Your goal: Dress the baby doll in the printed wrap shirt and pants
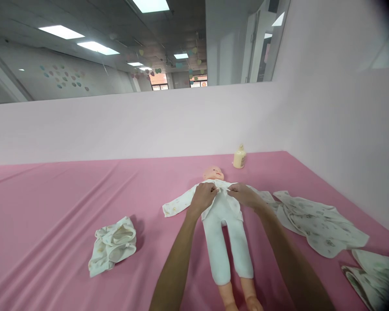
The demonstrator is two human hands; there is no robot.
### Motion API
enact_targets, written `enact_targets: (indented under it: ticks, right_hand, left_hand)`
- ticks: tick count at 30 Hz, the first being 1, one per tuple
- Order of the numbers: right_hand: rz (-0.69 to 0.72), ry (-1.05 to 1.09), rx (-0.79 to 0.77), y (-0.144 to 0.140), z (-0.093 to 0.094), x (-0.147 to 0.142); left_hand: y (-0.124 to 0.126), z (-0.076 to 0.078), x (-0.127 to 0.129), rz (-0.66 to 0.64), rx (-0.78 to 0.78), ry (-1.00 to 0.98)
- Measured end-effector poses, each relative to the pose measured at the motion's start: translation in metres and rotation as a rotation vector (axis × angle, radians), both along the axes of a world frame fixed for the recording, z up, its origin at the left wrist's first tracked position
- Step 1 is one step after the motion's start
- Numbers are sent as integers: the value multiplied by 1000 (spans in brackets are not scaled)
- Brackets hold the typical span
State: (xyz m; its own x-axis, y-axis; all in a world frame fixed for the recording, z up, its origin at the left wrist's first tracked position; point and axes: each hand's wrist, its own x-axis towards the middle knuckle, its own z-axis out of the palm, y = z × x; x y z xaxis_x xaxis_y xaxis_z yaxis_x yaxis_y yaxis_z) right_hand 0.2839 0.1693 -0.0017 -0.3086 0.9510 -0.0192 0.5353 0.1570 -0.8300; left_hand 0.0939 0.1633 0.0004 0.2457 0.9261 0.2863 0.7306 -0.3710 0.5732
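Left hand (205, 196) and right hand (243, 194) pinch the doll's (223, 214) white top (222, 185), fingers (214, 190) clamped on its front — best kept light, level.

Apparently a childcare training room: bald, plastic-headed baby doll (223, 212), pink cloth-covered bench (61, 198), rectangular white ceiling lights (98, 48).

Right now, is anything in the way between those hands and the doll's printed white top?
Nothing visible: the left hand and right hand both pinch the printed white top at its front. The pale yellow bottle stands clear, beyond the doll.
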Motion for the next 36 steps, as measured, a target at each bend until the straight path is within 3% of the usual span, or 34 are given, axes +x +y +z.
enact_targets:
  ticks: [21,30,36]
  right_hand:
    - [-123,101,49,10,-19,-12]
    - [-52,409,-191,6,-9,-11]
    - [3,543,-244,15,-18,-8]
  left_hand:
    - [6,-19,26,47,105,227]
    - [7,-20,26,22,131,200]
    - [8,-20,24,1,138,206]
